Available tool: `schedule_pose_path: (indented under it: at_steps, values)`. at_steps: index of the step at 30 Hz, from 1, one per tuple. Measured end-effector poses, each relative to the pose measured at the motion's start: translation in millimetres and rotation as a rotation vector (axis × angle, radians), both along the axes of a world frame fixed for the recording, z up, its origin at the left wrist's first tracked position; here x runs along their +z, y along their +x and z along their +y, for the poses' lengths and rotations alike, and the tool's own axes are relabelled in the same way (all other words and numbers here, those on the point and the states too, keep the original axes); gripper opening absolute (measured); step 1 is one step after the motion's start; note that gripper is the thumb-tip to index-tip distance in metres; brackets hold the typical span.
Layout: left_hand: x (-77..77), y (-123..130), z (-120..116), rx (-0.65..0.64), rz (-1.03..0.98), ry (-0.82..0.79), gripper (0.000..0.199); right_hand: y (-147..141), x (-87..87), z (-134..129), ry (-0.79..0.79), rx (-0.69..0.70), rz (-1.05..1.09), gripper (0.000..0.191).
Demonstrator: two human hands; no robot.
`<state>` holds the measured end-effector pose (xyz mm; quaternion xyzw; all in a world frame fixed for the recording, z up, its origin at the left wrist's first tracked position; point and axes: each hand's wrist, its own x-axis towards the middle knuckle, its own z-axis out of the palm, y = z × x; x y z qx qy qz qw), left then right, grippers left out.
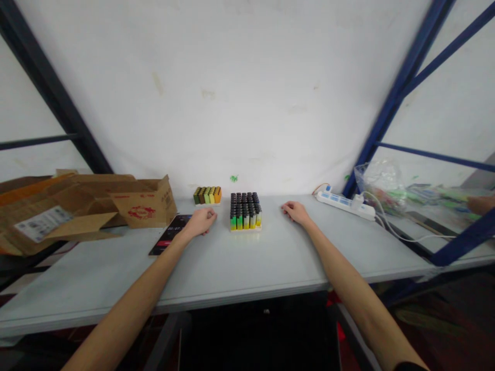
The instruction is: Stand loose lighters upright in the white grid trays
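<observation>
Left hand (200,221) and right hand (295,212) curl loosely, tabletop (251,263) separating both from lighters (245,211) and front edge (247,296).

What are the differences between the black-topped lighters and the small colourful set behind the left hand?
The black-topped lighters form a larger block; the small colourful set looks lower.
The lighters' front row runs green to yellow; the set's runs dark green to orange.
The lighters stand between the hands; the set stands nearer the wall, beyond the left hand.
Both stand in rows on the table, untouched.
</observation>
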<state>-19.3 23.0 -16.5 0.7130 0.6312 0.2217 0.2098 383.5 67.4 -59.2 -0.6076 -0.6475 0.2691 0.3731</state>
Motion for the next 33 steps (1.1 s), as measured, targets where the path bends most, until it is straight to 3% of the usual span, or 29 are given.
schedule_pose_path:
  at_steps: [21, 33]
  values:
    - [3.6, -1.0, -2.0, -0.022, 0.036, 0.026, 0.037, -1.6, 6.8, -1.8, 0.000, 0.064, -0.184, 0.024]
    - [1.4, -2.8, 0.7, -0.018, -0.181, 0.018, 0.030, -2.8, 11.5, -6.2, 0.015, 0.045, -0.118, 0.019]
